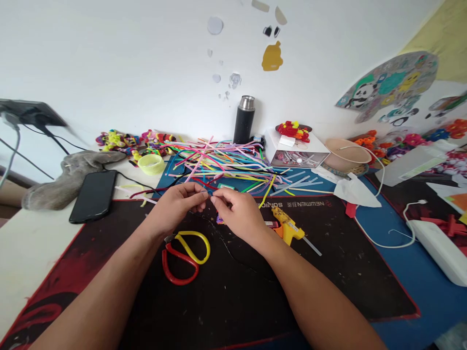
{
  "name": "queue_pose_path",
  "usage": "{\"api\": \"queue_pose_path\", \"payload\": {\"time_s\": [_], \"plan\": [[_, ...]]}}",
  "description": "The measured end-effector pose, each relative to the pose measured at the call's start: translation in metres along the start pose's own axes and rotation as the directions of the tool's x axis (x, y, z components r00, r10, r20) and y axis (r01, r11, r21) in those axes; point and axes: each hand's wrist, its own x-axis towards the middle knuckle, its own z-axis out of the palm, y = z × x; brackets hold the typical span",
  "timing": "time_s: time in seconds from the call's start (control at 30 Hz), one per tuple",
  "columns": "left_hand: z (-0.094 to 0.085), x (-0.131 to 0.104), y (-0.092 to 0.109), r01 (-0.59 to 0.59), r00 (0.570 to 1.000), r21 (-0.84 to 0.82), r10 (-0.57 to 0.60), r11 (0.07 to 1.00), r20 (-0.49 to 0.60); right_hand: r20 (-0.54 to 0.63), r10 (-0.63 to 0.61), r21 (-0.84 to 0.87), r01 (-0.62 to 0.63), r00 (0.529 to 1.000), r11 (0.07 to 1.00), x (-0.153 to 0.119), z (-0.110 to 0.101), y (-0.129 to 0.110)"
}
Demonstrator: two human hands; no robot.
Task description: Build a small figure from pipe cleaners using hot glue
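My left hand [184,201] and my right hand [237,211] meet fingertip to fingertip above the dark mat [226,311]. Both are pinched around a small blue piece [209,192], mostly hidden by the fingers; it looks like pipe cleaner. Scissors [189,255] with one red and one yellow handle lie below my left hand, their blades hidden. A yellow glue gun [288,226] rests to the right of my right hand, a clear glue stick poking out of it. Behind the hands spreads a pile of colourful pipe cleaners [219,160].
A black phone [94,196] and grey plush [69,180] are at left. Behind stand a black thermos [244,120], a white box [297,150] and a beige bowl [346,151]. A white power strip [440,250] and cable lie right.
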Motion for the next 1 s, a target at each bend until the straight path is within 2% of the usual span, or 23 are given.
{"api": "queue_pose_path", "payload": {"time_s": [0.3,0.53,0.7,0.8,1.0], "plan": [[-0.004,0.002,-0.005,0.024,0.999,-0.074,-0.021,0.997,0.037,-0.023,0.013,0.012,-0.012,1.000,1.000,0.000,-0.002,0.003],[-0.012,0.002,-0.008,0.042,0.998,-0.022,-0.041,0.999,0.038,-0.038,0.022,0.015,-0.021,0.999,1.000,0.001,-0.006,0.002],[-0.011,0.002,-0.007,0.015,1.000,0.037,-0.015,0.999,0.006,-0.035,0.019,0.014,-0.018,0.999,1.000,0.001,-0.005,0.003],[-0.008,0.002,-0.006,-0.006,1.000,0.014,0.006,1.000,-0.011,-0.033,0.016,0.028,-0.015,0.999,0.999,0.001,-0.004,0.003],[-0.008,0.002,-0.008,-0.010,1.000,-0.079,0.012,0.997,0.022,-0.030,0.050,0.133,-0.045,0.998,0.990,0.002,-0.004,0.004]]}}
